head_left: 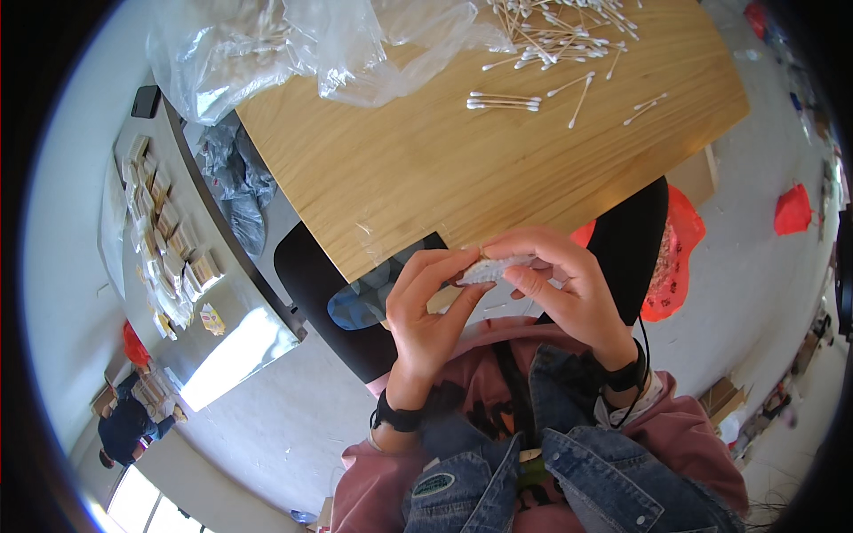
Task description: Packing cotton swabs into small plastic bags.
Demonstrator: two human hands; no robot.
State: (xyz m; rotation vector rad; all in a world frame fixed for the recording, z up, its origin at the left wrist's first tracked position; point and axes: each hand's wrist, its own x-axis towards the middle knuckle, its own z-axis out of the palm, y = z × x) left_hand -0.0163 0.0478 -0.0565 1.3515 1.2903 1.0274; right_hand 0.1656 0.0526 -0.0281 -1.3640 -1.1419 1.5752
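Both my hands are raised in front of my chest, by the near edge of the table, closed round a bundle of cotton swabs (494, 269) whose white tips face up toward me. My left hand (429, 302) pinches the bundle's left end between thumb and fingers. At its right end, my right hand (566, 280) curls over it with the thumb in front. The sticks are mostly hidden by my fingers. Loose cotton swabs (569, 44) lie heaped at the far edge of the wooden table (382, 178), and a small row of swabs (504, 102) lies nearer.
A clear plastic bag (311, 53) covers the table's far left corner. To the left, a second table (231, 329) carries many small packs (169, 235) and a phone (146, 101). A red bag (680, 249) sits right of my leg. Another person (129, 422) bends over at the far left.
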